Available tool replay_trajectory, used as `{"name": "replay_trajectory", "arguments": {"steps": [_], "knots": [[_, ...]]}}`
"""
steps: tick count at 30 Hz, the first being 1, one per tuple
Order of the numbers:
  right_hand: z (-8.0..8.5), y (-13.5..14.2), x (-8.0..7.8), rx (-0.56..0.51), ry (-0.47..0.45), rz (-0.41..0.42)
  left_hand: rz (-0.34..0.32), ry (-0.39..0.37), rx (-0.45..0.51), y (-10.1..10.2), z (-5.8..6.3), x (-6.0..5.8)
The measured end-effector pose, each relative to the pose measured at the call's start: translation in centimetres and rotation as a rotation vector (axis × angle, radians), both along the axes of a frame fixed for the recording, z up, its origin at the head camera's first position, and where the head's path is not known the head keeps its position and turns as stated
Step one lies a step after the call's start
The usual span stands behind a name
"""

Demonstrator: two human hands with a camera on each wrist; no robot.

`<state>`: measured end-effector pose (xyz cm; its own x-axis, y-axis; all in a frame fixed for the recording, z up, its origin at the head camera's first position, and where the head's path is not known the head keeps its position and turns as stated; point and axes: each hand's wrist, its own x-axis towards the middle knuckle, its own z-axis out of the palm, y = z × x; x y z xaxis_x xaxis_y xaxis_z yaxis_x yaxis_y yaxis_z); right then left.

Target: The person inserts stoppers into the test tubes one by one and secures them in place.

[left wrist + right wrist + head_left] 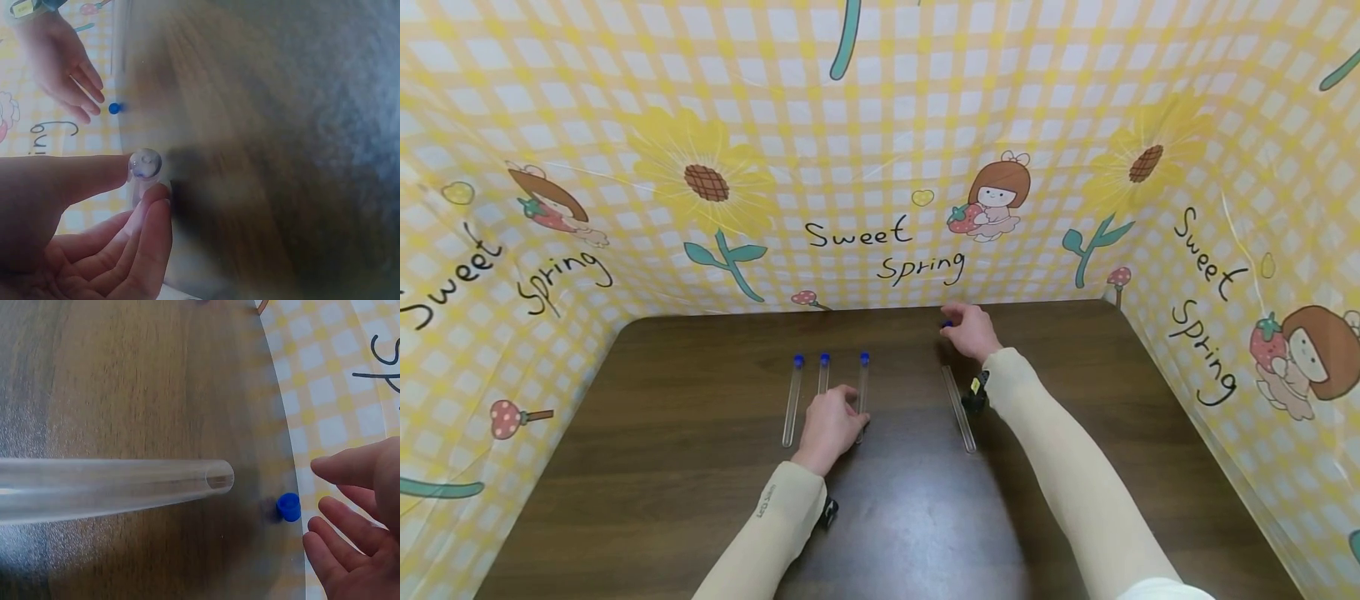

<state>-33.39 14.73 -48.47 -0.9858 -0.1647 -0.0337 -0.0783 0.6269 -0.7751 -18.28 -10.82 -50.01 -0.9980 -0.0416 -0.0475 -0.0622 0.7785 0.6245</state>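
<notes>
My left hand (829,423) pinches a clear test tube (863,383) with a blue cap between thumb and fingertips; in the left wrist view the tube's rounded end (145,164) faces the camera. Just left of it lie two more capped test tubes, the outer one (792,404) in full view and the other (824,371) partly hidden by that hand. At the table's far edge my right hand (973,333) has its fingers spread beside a loose blue cap (289,507), with a small gap between. Close to that cap is the mouth of an uncapped test tube (112,487).
The dark wood table (647,500) is enclosed by yellow checked cloth (880,167) at the back and both sides. A small dark device (976,393) is strapped at the right wrist, with another (828,512) at the left.
</notes>
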Motion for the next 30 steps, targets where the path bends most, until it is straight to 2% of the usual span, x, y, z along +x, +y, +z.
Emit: {"name": "replay_trajectory", "arguments": {"steps": [6, 13, 24, 30], "knots": [[-0.2, 0.1, -0.3, 0.068, -0.006, 0.028, 0.009, 0.001, -0.004, 0.1, -0.1, 0.0], [-1.1, 0.5, -0.7, 0.168, 0.013, 0.047, 0.006, 0.001, -0.023, 0.0, -0.3, 0.0], [-1.2, 0.0, -0.6, 0.249, 0.022, 0.090, 0.003, 0.000, -0.036, -0.2, -0.2, -0.2], [-1.1, 0.0, -0.5, 0.291, 0.081, 0.122, 0.008, 0.005, -0.048, -0.4, -0.1, -0.3]]}}
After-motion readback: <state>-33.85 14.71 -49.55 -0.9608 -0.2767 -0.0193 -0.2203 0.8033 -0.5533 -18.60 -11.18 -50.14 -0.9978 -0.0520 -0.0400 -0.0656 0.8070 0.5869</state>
